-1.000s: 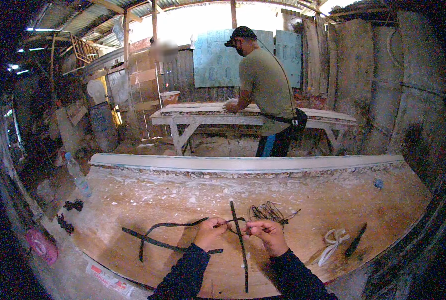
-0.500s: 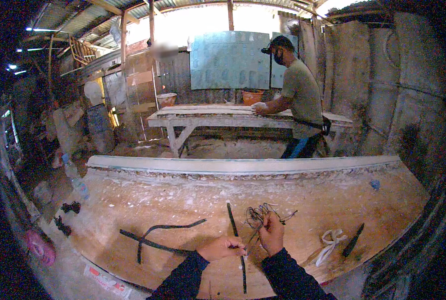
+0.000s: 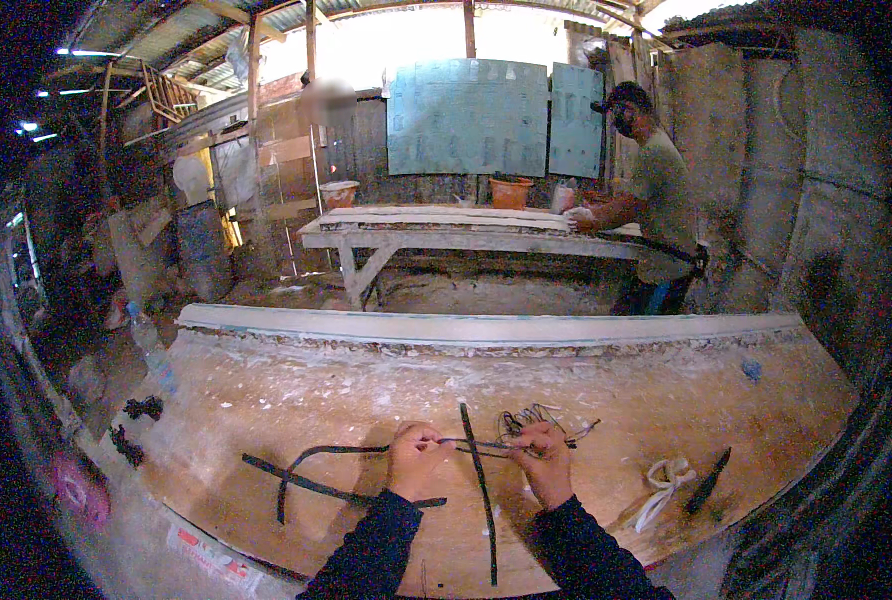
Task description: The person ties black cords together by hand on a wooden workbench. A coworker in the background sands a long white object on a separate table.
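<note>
A tangle of thin dark cord (image 3: 526,416) is bunched at my right hand (image 3: 543,464), whose fingers are closed on it. A length of it runs across to my left hand (image 3: 417,458), where the fingertips pinch one end. Under that stretched length a black flat strip (image 3: 481,490) lies lengthwise on the wooden board (image 3: 586,545). To the left, a bent black strip (image 3: 311,452) crosses a straight black strip (image 3: 301,478), and my left hand and forearm hang over their right parts.
White cloth-like strip (image 3: 656,492) and dark pointed piece (image 3: 708,482) lie right; blue scrap (image 3: 751,370) lies farther back. Black clumps (image 3: 144,408) sit at the left edge near a plastic bottle (image 3: 146,345). A raised pale ledge (image 3: 486,326) borders the board. Beyond, a co-worker (image 3: 661,190) stands at a bench (image 3: 466,238).
My left hand has moved up and left, off the upright black strip, and the cord now stretches between both hands. My right hand has shifted slightly. The co-worker has moved right.
</note>
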`<state>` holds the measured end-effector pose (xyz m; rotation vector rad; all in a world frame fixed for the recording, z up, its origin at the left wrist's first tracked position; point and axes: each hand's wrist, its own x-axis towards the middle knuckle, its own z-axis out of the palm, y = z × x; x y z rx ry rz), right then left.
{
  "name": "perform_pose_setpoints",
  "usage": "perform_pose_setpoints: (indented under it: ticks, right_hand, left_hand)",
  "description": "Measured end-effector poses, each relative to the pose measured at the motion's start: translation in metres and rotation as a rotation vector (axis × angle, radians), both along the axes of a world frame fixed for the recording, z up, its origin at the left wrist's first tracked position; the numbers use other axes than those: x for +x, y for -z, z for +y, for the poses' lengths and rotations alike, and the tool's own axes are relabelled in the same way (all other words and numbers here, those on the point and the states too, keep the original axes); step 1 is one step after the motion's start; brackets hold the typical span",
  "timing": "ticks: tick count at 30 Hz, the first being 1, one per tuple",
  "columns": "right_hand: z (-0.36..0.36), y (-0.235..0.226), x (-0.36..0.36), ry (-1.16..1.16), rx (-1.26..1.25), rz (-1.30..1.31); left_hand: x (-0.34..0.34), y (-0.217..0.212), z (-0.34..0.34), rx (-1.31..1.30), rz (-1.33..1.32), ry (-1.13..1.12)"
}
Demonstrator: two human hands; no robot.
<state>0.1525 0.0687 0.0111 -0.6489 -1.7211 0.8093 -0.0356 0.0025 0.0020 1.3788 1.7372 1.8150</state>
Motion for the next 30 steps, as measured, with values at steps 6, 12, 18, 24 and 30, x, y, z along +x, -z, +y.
perform_pose_setpoints:
  ticks: [6,12,18,24,30]
  right_hand:
    - [-0.016,-0.004,-0.004,-0.559,-0.350,-0.092]
    - [-0.025,-0.004,-0.010,-0.861,-0.456,-0.113]
    - [-0.020,-0.007,-0.005,-0.869,-0.415,-0.149]
    - [-0.013,-0.006,-0.001,-0.722,-0.537,-0.030]
    - [0.003,0.013,-0.006,-0.442,-0.520,0.203]
  left_hand:
    - [-0.026,0.031,0.013,0.072,-0.329,-0.160]
    - [-0.033,0.044,0.016,0.030,-0.731,0.082]
    - [-0.016,0.031,0.002,-0.040,-0.449,0.146]
    - [-0.011,0.034,0.011,-0.151,-0.366,0.351]
    - [0.015,-0.011,-0.015,-0.317,0.092,0.425]
